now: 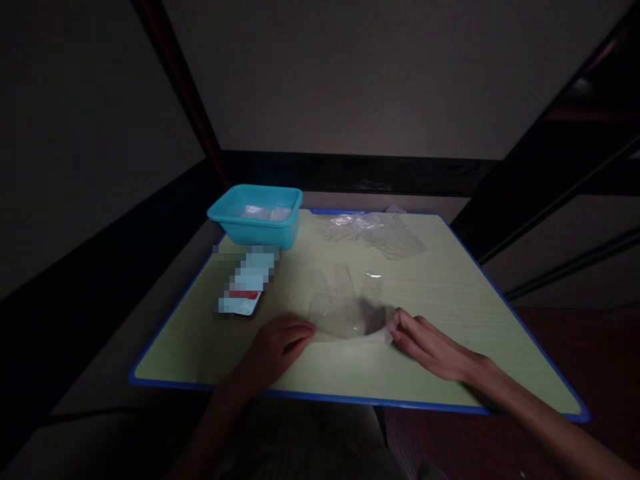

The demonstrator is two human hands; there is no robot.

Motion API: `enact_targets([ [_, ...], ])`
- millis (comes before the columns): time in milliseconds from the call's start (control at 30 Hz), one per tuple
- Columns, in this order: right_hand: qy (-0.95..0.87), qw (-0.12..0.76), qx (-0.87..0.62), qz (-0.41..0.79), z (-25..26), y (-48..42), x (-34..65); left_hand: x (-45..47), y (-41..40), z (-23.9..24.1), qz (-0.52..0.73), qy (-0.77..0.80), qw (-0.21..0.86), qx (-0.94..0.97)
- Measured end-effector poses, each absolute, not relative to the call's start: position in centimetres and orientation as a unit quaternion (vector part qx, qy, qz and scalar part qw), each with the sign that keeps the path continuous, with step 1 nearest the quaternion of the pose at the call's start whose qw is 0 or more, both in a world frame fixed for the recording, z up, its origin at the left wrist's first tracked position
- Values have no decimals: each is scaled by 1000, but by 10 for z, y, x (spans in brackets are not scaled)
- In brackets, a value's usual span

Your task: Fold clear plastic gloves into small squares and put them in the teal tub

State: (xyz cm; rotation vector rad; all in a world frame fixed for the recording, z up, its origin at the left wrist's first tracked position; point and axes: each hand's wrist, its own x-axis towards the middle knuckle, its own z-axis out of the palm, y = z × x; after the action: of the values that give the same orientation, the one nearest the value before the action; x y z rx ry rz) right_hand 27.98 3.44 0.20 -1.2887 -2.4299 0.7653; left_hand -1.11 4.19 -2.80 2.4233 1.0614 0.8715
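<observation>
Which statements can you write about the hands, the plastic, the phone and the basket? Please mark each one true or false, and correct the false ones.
1. The left hand and right hand hold the glove-shaped plastic. True.
2. The phone lies nearer the person than the basket. True.
3. Crumpled plastic lies near the far edge of the table. True.
4. The right hand touches the crumpled plastic. False: neither hand does.
5. The basket is red. False: it is turquoise.

The table (pixel 450 287) has a blue edge. On it are a tub (pixel 260 233), a phone (pixel 253 277) and, at the back, clear plastic (pixel 370 231).
</observation>
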Motion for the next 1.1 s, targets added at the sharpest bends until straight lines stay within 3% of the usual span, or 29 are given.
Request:
enact_targets([
  [233,-661,251,-420,569,-2,66,270,0,54,-12,240,513,347,748],
  [367,-571,240,-474,626,-7,75,266,3,67,-7,223,529,393,718],
  [567,-508,252,-522,637,-7,77,260,8,84,-9,237,514,538,625],
  [933,-536,371,-511,560,-14,64,262,16,79,-8,260,563,493,609],
  [1100,-590,373,-522,490,-18,54,259,19,76,-10,279,579,453,618],
])
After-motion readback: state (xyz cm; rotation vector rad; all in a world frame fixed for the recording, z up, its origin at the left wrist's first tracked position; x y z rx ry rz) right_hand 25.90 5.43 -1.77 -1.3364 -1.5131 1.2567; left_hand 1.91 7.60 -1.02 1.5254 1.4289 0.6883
